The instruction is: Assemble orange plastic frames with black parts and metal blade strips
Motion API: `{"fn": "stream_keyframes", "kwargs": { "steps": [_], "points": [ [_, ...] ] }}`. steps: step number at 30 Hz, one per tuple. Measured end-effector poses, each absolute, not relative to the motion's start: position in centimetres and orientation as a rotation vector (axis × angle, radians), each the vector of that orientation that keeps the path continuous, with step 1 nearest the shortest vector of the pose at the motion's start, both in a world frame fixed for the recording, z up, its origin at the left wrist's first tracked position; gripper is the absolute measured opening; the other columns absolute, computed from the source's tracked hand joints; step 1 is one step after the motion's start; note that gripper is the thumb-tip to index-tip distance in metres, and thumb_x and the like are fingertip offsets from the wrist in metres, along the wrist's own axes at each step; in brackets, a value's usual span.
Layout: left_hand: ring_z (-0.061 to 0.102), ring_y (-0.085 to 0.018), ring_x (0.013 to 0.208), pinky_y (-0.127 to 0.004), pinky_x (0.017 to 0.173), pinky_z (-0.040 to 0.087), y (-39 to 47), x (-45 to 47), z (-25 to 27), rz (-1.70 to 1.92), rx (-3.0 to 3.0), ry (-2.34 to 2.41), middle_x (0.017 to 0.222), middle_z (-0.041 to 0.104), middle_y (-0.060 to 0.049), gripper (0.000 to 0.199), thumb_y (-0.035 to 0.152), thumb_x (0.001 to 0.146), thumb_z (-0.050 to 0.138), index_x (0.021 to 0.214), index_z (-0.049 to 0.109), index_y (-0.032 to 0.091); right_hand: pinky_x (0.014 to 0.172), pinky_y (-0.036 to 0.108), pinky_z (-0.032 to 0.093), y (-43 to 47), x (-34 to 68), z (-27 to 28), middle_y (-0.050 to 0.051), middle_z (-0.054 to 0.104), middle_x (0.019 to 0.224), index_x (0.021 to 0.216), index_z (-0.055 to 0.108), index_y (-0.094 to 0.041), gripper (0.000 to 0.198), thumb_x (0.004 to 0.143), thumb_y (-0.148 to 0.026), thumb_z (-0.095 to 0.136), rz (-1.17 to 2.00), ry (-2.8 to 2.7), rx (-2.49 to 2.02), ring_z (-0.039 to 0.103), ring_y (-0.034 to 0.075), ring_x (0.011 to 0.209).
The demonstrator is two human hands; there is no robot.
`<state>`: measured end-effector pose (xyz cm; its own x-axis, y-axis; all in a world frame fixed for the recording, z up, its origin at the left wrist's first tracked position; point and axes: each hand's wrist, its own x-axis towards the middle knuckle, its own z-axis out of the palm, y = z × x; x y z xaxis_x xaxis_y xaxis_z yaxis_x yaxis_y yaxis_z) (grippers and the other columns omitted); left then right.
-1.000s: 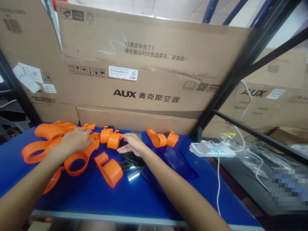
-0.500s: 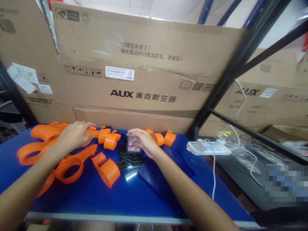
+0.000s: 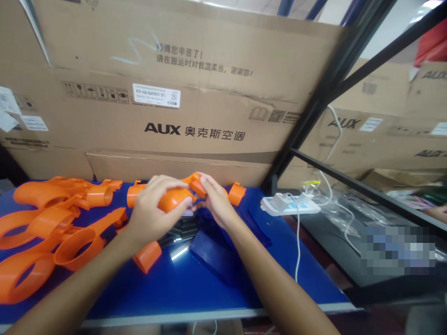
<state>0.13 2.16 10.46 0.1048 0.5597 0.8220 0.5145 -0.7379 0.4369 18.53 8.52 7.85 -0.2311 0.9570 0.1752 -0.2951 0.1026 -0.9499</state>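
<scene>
Cardboard AUX cartons (image 3: 195,107) are walling off the far side of the blue worktable (image 3: 195,288); two printed ones are showing, one behind the table and one further right behind the black rack frame. Big orange ring-handled shells (image 3: 42,223) are lying in a heap at the left, about five, though they are overlapping too much for a sure count. One dark blue plastic piece (image 3: 216,251) is lying near the middle beside a small stack of dark metal plates (image 3: 181,232), number unclear. One white power strip (image 3: 289,204) is sitting at the right. The left hand (image 3: 153,216) is closing its fingers around a curved orange part (image 3: 174,197) held just above the table's middle, while the right hand (image 3: 216,200) is pinching a smaller orange piece (image 3: 197,184) against it. Judging from this, the person is doing well by keeping both pieces squared up and pressing evenly, not twisting.
</scene>
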Motion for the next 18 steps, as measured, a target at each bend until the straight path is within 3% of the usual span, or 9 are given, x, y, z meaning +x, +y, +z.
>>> {"fn": "stream_keyframes", "kwargs": {
  "steps": [5,8,11,14,16,18],
  "points": [
    [0.063,-0.027,0.114,-0.043,0.098,0.050,5.7,0.6,9.0,1.421,1.959,0.655,0.136,0.064,-0.011,0.045,0.045,0.093,0.063,0.134,0.061,0.026,0.043,0.022,0.045,9.8,20.8,7.1,0.000,0.070,0.077,0.120,0.062,-0.023,0.037,0.089,-0.044,0.063,1.305,-1.096,-0.740,0.055,0.010,0.047],
    [0.064,-0.028,0.114,-0.041,0.094,0.051,7.6,0.1,8.6,1.239,1.694,0.742,0.146,0.058,-0.013,0.050,0.051,0.097,0.055,0.141,0.056,0.025,0.043,0.020,0.038,10.0,21.3,6.7,0.000,0.068,0.072,0.115,0.064,-0.021,0.036,0.091,-0.047,0.061,1.213,-1.161,-0.769,0.050,0.009,0.045],
    [0.067,-0.028,0.112,-0.043,0.098,0.049,7.7,0.2,8.0,0.970,1.560,0.784,0.128,0.070,-0.013,0.057,0.044,0.094,0.064,0.145,0.051,0.024,0.045,0.021,0.038,9.8,20.3,6.0,-0.002,0.065,0.070,0.110,0.066,-0.022,0.034,0.093,-0.050,0.059,1.048,-1.329,-0.850,0.050,0.010,0.049],
    [0.071,-0.024,0.100,-0.041,0.096,0.050,7.0,0.1,7.4,0.945,1.487,0.760,0.107,0.076,-0.010,0.058,0.035,0.091,0.068,0.144,0.051,0.022,0.056,0.024,0.047,9.3,19.1,5.3,0.002,0.067,0.087,0.114,0.064,-0.024,0.033,0.098,-0.050,0.052,0.871,-1.512,-0.930,0.061,0.015,0.069],
    [0.071,-0.020,0.084,-0.035,0.084,0.053,6.7,-0.3,7.1,1.029,1.437,0.797,0.097,0.077,-0.007,0.053,0.032,0.090,0.068,0.140,0.054,0.021,0.066,0.027,0.050,8.8,19.0,5.1,0.003,0.068,0.096,0.126,0.058,-0.025,0.035,0.102,-0.048,0.047,0.792,-1.590,-0.965,0.064,0.018,0.083],
    [0.067,-0.017,0.068,-0.029,0.068,0.052,6.8,-1.0,7.0,1.142,1.367,0.840,0.084,0.075,-0.004,0.050,0.032,0.089,0.068,0.135,0.056,0.021,0.071,0.030,0.050,8.1,19.6,5.1,0.003,0.067,0.094,0.127,0.055,-0.024,0.033,0.104,-0.045,0.045,0.734,-1.674,-0.995,0.063,0.018,0.084]
  ]
}}
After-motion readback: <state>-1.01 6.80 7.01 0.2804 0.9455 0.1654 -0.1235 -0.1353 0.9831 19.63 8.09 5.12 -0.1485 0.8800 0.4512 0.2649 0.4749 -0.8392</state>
